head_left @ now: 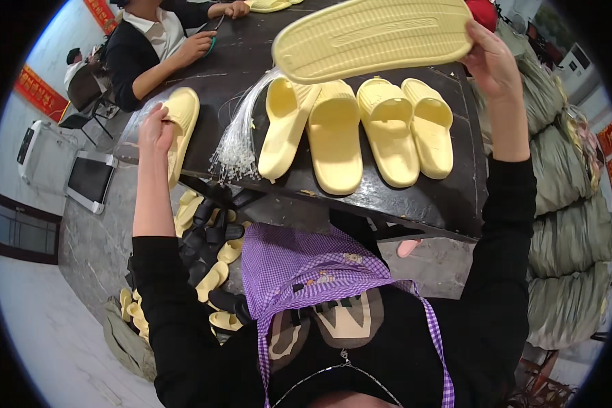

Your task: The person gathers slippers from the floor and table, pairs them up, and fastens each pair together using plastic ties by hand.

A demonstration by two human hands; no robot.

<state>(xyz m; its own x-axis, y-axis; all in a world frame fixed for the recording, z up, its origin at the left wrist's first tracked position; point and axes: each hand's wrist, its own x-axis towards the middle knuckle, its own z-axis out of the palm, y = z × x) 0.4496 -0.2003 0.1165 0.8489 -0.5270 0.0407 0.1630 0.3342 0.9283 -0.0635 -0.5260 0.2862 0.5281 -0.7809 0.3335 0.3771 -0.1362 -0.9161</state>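
Observation:
My right hand (494, 62) is closed on one end of a yellow slide slipper (374, 39), raised above the far right of the table with its ribbed sole showing. At the table's left edge, my left hand (156, 129) grips another yellow slipper (183, 129) by its side; some of its fingers are hidden. Between the hands, two pairs of yellow slippers stand on the dark table (415, 204). The left pair (335, 146) has one slipper leaning against the other, and the right pair (389, 136) sits close beside it.
A bundle of clear plastic tag loops (241, 136) hangs over the table's near edge. Across the table, a person's hand (196, 46) holds a tool. Yellow and black slippers (214, 279) lie heaped on the floor at left. Stacked grey-green sacks (564, 238) stand at right.

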